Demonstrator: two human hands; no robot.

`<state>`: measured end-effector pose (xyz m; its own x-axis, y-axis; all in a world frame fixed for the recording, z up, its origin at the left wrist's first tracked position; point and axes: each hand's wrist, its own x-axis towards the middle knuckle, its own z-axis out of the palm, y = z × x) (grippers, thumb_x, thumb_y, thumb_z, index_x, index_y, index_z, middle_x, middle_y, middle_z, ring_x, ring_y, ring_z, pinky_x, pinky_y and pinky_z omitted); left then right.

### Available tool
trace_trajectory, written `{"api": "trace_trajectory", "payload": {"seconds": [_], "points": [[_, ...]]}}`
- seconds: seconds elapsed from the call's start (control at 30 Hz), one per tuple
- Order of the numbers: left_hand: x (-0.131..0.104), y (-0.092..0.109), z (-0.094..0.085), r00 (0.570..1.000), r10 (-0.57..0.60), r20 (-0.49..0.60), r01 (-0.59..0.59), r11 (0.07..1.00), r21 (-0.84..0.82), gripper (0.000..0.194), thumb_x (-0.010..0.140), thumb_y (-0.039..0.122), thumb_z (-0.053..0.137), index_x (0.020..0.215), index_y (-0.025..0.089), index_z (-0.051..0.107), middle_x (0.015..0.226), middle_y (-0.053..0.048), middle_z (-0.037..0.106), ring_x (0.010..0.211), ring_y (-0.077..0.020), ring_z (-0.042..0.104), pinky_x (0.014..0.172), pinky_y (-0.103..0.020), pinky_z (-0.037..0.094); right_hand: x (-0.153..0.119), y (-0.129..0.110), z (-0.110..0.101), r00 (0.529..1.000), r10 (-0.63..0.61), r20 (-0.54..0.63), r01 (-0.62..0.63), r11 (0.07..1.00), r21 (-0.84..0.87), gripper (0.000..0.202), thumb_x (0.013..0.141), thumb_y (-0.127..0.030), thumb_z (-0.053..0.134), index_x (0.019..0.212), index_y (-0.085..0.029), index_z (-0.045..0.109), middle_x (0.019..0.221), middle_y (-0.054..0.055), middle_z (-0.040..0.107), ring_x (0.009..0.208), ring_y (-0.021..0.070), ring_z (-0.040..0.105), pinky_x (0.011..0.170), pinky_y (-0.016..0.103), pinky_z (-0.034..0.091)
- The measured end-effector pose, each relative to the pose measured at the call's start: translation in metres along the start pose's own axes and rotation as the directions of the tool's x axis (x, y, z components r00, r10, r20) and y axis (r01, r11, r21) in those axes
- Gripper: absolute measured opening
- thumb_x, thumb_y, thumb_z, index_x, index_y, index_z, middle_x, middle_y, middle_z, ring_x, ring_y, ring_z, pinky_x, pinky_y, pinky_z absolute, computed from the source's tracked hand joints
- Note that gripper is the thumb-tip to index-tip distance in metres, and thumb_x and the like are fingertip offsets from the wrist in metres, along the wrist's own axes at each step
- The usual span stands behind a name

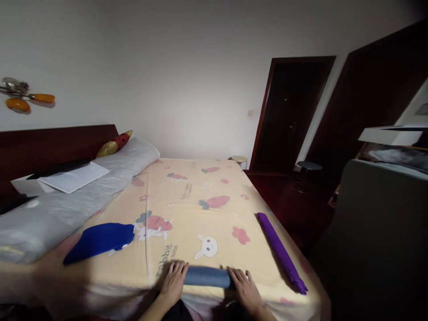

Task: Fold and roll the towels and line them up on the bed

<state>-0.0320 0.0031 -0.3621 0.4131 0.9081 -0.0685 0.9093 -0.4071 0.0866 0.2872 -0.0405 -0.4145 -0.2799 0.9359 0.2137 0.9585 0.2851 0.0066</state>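
Observation:
A rolled-up blue-grey cloth [207, 277], denim-like in look, lies crosswise near the front edge of the bed. My left hand [175, 277] is curled over its left end, thumb towards me. At the right end my right hand [243, 285] presses down with its fingers bent over the roll. To the right lies a purple rolled cloth [281, 252], slanting along the bed's side edge. Further left, a folded dark blue cloth [100, 240] rests flat. Neither of those two is touched by a hand.
The bed carries a cream sheet [187, 187] printed with rabbits and carrots. Grey plastic-like covering [80, 214] runs along the headboard, with a white flat box [75, 176] on it. Beyond the right edge are a stool [309, 166] and a dark grey panel [377, 223].

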Motion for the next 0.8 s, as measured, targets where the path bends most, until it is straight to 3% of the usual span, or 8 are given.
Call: {"api": "trace_trajectory", "payload": {"seconds": [0.1, 0.23, 0.43, 0.53, 0.63, 0.73, 0.8], "points": [[-0.002, -0.002, 0.007, 1.0, 0.01, 0.029, -0.008, 0.999, -0.041, 0.08, 0.069, 0.013, 0.044, 0.147, 0.02, 0.03, 0.148, -0.008, 0.042, 0.136, -0.026, 0.033, 0.115, -0.045, 0.018, -0.007, -0.001, 0.016, 0.999, -0.015, -0.046, 0.012, 0.998, -0.062, 0.083, 0.069, 0.005, 0.04, 0.146, -0.023, 0.029, 0.14, 0.008, 0.054, 0.124, 0.0261, 0.051, 0.1, 0.05, 0.045], [-0.005, -0.002, 0.007, 0.998, 0.025, 0.052, -0.02, 0.997, -0.078, 0.081, 0.066, 0.02, 0.047, 0.146, 0.02, 0.032, 0.147, -0.009, 0.043, 0.135, -0.0276, 0.034, 0.115, -0.047, 0.017, -0.012, -0.001, 0.034, 0.999, 0.0, -0.044, -0.005, 0.993, -0.119, 0.088, 0.068, 0.006, 0.037, 0.148, -0.029, 0.023, 0.144, 0.004, 0.05, 0.126, 0.0265, 0.05, 0.097, 0.05, 0.048], [-0.005, -0.001, 0.005, 0.997, 0.006, 0.071, -0.002, 0.998, -0.058, 0.079, 0.067, 0.016, 0.045, 0.145, 0.022, 0.034, 0.144, -0.008, 0.046, 0.134, -0.0268, 0.036, 0.115, -0.046, 0.018, -0.01, 0.001, 0.029, 0.999, -0.014, -0.045, 0.009, 0.995, -0.103, 0.082, 0.07, 0.007, 0.035, 0.143, -0.031, 0.037, 0.131, 0.005, 0.062, 0.116, 0.023, 0.059, 0.095, 0.044, 0.048], [-0.002, -0.003, 0.003, 0.997, 0.023, 0.069, -0.02, 0.999, -0.049, 0.072, 0.07, 0.01, 0.039, 0.14, 0.025, 0.041, 0.135, -0.008, 0.054, 0.128, -0.0249, 0.044, 0.113, -0.045, 0.022, -0.001, 0.001, 0.008, 0.999, 0.007, 0.037, -0.008, 1.0, 0.027, 0.073, 0.068, -0.001, 0.047, 0.135, -0.028, 0.049, 0.126, 0.008, 0.065, 0.111, 0.0262, 0.061, 0.1, 0.046, 0.043], [0.0, -0.006, -0.001, 0.995, 0.036, 0.09, -0.03, 0.998, -0.064, 0.071, 0.068, 0.009, 0.04, 0.137, 0.026, 0.045, 0.132, -0.008, 0.056, 0.126, -0.025, 0.045, 0.113, -0.045, 0.022, 0.012, 0.001, -0.027, 0.984, 0.018, 0.177, -0.06, 0.97, 0.236, 0.065, 0.058, -0.013, 0.059, 0.122, -0.026, 0.059, 0.123, 0.009, 0.066, 0.107, 0.0293, 0.062, 0.098, 0.044, 0.041], [0.002, -0.008, -0.004, 0.994, 0.014, 0.104, -0.006, 0.997, -0.081, 0.073, 0.065, 0.011, 0.044, 0.136, 0.024, 0.046, 0.134, -0.008, 0.055, 0.128, -0.0251, 0.043, 0.115, -0.045, 0.018, 0.022, 0.003, -0.072, 0.975, 0.009, 0.22, -0.103, 0.903, 0.418, 0.053, 0.053, -0.016, 0.055, 0.105, -0.023, 0.065, 0.1, 0.003, 0.073, 0.089, 0.0222, 0.065, 0.081, 0.03, 0.045], [0.003, -0.01, -0.005, 0.996, -0.019, 0.091, 0.026, 0.996, -0.082, 0.071, 0.063, 0.011, 0.044, 0.132, 0.025, 0.05, 0.131, -0.007, 0.056, 0.128, -0.0247, 0.044, 0.114, -0.045, 0.02, 0.027, 0.003, -0.104, 0.972, 0.009, 0.235, -0.133, 0.846, 0.517, 0.044, 0.052, -0.015, 0.053, 0.093, -0.021, 0.066, 0.082, -0.001, 0.07, 0.075, 0.017, 0.062, 0.065, 0.024, 0.041]]}}
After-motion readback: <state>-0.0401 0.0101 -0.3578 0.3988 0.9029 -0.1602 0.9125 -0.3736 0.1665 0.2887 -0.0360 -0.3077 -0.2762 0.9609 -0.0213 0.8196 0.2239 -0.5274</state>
